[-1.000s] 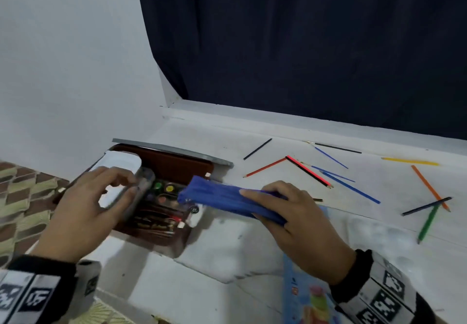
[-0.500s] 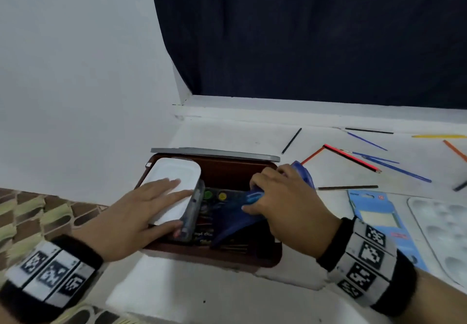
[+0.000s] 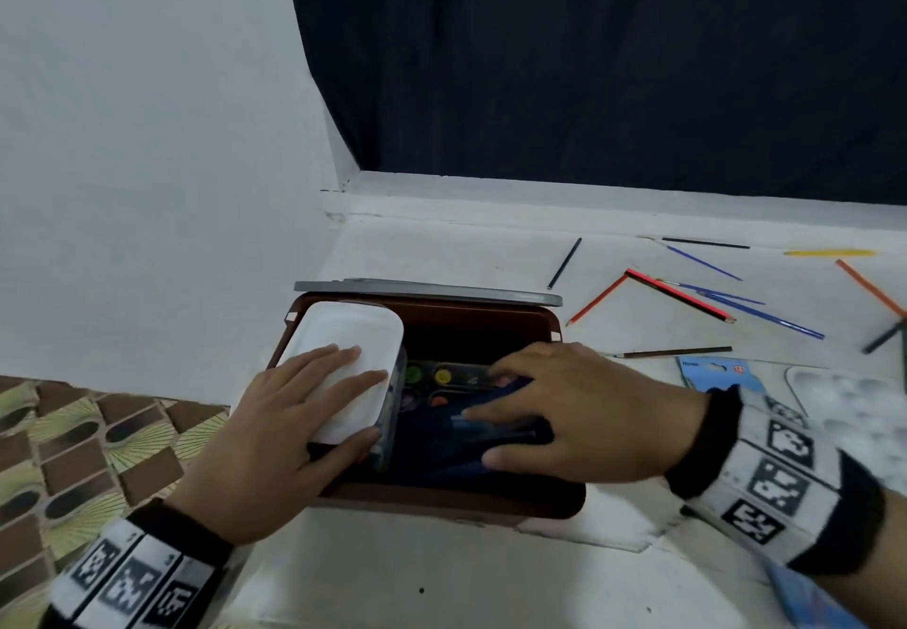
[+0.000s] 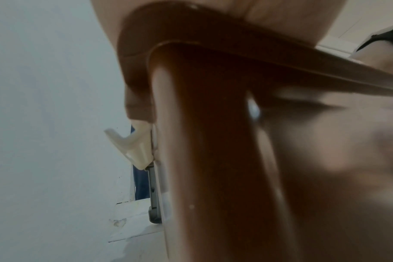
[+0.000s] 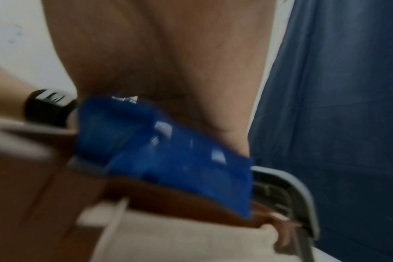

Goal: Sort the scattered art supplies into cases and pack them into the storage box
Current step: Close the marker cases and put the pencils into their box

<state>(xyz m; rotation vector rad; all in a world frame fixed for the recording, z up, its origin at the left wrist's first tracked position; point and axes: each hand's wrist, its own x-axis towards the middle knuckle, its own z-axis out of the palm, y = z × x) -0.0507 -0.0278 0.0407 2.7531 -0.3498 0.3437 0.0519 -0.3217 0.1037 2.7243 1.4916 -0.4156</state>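
Note:
A brown storage box (image 3: 456, 498) lies open on the white surface, its grey lid (image 3: 427, 287) propped behind it. My left hand (image 3: 299, 412) lies flat with straight fingers on a white case (image 3: 356, 338) in the box's left part. My right hand (image 3: 549, 407) presses a dark blue case (image 3: 441, 451) down into the box's right part, fingers spread over it. A paint set with coloured pots (image 3: 429, 375) shows under the blue case. In the right wrist view the blue case (image 5: 168, 156) sits under the palm. The left wrist view shows the box's brown wall (image 4: 213, 141) close up.
Several loose coloured pencils (image 3: 677, 294) and thin brushes lie scattered on the white surface right of the box. A light blue packet (image 3: 721, 373) and a white paint palette (image 3: 854, 402) lie at the right edge. A patterned mat (image 3: 73, 456) borders the left.
My right hand has carried the blue case from above the box's edge down into it and now presses on it. My left hand has flattened onto the white case.

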